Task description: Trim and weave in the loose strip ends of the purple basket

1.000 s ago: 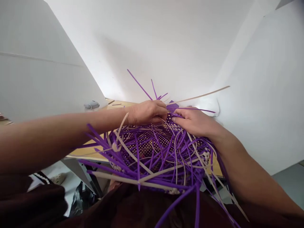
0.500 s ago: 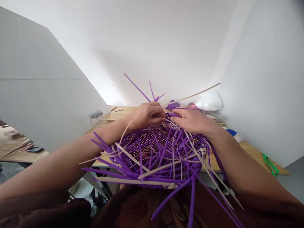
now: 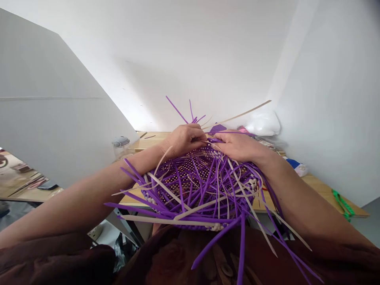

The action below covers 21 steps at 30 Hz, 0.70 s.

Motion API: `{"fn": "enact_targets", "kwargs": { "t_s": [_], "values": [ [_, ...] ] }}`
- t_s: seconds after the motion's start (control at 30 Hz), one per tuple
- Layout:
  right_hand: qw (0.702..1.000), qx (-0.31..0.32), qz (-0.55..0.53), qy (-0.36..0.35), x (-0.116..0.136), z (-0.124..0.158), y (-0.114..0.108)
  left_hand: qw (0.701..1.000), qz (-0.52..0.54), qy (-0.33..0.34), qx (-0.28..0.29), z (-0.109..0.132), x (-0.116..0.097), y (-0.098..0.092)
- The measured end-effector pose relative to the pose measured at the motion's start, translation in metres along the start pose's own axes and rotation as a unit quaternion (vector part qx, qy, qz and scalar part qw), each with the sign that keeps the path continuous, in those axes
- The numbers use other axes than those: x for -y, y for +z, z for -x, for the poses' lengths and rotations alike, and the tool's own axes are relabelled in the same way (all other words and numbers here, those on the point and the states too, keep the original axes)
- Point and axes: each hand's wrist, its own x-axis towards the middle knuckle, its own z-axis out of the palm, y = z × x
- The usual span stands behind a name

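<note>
A woven basket point(image 3: 190, 168) of purple and cream strips sits between my forearms, its opening toward me and many loose strip ends sticking out all round. At its far rim my left hand point(image 3: 190, 139) is closed, thumb and fingers pinching the rim and a thin cream strip. My right hand point(image 3: 236, 144) grips the same rim just to the right, thumb inside, with a purple strip point(image 3: 216, 140) at its fingertips. A long cream strip point(image 3: 240, 114) and several purple ends point(image 3: 193, 118) rise beyond the hands. The fingers' far sides are hidden.
The wooden table point(image 3: 322, 188) runs up to a white wall. On it lie a clear lidded container point(image 3: 121, 146) at left, a white plastic bag point(image 3: 264, 123), a purple woven piece point(image 3: 218, 128), a blue-and-white item point(image 3: 297, 166) and a green strap point(image 3: 342, 204).
Both hands and the basket rim have shifted slightly up in view, and the loose strips have swayed a little. Both hands keep their grip at the far rim.
</note>
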Motion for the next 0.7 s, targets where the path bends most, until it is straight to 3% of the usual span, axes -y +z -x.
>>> {"fn": "enact_targets", "kwargs": {
  "t_s": [0.5,0.7],
  "values": [
    [0.999,0.018,0.003,0.032,0.0028,-0.0036,-0.0022,0.999,0.027,-0.032,-0.025,-0.0015,0.0029,0.0043],
    [0.996,0.049,-0.063,0.047,0.0022,-0.0046,-0.0022,0.999,0.025,-0.032,-0.016,-0.0046,0.0064,0.0052]
  ]
}}
